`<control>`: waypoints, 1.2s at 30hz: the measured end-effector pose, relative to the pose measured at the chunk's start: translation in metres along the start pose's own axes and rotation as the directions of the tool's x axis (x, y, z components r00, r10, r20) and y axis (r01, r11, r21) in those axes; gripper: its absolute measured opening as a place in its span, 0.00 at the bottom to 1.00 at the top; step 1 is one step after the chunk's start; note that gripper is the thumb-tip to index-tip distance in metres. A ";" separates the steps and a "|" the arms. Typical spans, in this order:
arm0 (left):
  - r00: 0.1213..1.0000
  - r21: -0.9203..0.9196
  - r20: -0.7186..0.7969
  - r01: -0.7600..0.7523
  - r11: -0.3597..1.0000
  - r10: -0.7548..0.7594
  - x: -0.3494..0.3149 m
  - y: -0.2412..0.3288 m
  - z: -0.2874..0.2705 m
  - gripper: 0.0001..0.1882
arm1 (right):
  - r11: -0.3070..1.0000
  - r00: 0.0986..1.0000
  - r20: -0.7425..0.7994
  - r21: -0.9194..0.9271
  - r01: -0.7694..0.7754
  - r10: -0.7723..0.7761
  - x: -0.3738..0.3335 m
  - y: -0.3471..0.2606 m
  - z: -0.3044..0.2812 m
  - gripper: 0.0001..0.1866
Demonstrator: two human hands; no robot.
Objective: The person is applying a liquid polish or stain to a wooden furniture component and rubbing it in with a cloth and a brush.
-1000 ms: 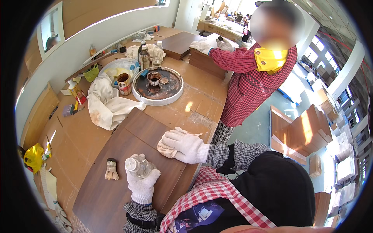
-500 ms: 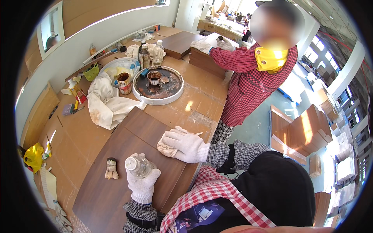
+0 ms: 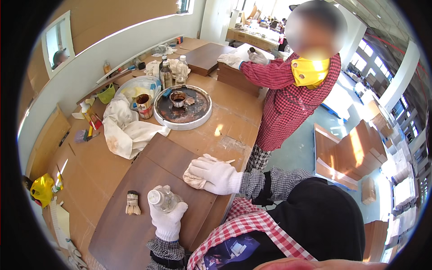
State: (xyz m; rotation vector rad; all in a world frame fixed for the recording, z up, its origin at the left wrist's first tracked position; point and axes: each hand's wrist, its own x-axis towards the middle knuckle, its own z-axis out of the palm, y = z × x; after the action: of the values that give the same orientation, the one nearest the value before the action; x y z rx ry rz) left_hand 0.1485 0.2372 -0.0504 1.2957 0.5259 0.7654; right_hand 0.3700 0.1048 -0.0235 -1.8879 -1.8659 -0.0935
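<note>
My gloved left hand (image 3: 167,225) is closed around a clear bottle (image 3: 167,202) with a white cap, which tilts over the dark brown wooden panel (image 3: 130,236). Under my gloved right hand (image 3: 217,176) a stained, cream-coloured cloth (image 3: 192,180) is bunched against the panel's right part; palm and fingers rest on it. Left of the bottle lies a small pale bundle (image 3: 133,204) with a dark end, standing apart from both hands. Part of the cloth is hidden by the right glove.
Past the panel stand a round, stained tray (image 3: 204,121) with a small can (image 3: 178,99), a larger can (image 3: 144,107) and several bottles (image 3: 166,74). A white rag (image 3: 121,135) lies left of them. Across the table, a co-worker (image 3: 292,103) has gloved hands on stacked boards (image 3: 234,78).
The whole view has shifted slightly, so the table things sit a little lower in it. Both hands, the bottle and the cloth keep almost the same places on the panel.
</note>
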 end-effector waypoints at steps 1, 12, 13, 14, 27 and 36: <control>1.000 0.004 0.003 0.028 1.000 -0.028 0.000 0.003 0.002 0.46 | 1.000 1.000 0.024 0.001 -0.009 0.009 0.000 -0.002 -0.004 0.23; 0.997 -0.035 0.025 0.078 0.996 -0.077 0.000 -0.001 -0.003 0.45 | 0.998 1.000 0.025 0.056 -0.006 0.004 0.003 -0.002 -0.004 0.21; 0.996 -0.044 0.026 0.092 0.995 -0.091 0.001 -0.002 -0.002 0.45 | 0.999 1.000 0.016 0.046 -0.003 0.002 0.002 -0.003 -0.005 0.21; 0.994 -0.053 0.026 0.107 0.993 -0.106 0.001 -0.002 -0.002 0.45 | 0.999 1.000 0.007 0.036 0.000 0.000 0.002 -0.004 -0.006 0.20; 0.994 -0.010 0.014 0.105 0.994 -0.105 -0.001 0.000 -0.002 0.45 | 1.000 1.000 0.003 0.031 -0.003 0.003 0.002 -0.004 -0.004 0.20; 0.999 0.014 0.014 0.047 0.999 -0.047 -0.002 0.004 0.000 0.46 | 0.999 0.997 0.067 0.025 -0.037 0.036 0.001 -0.002 -0.003 0.22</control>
State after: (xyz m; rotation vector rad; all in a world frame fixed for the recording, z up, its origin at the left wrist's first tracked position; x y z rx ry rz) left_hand 0.1468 0.2360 -0.0462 1.2967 0.5488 0.7141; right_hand 0.3691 0.1045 -0.0196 -1.9283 -1.8659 0.0059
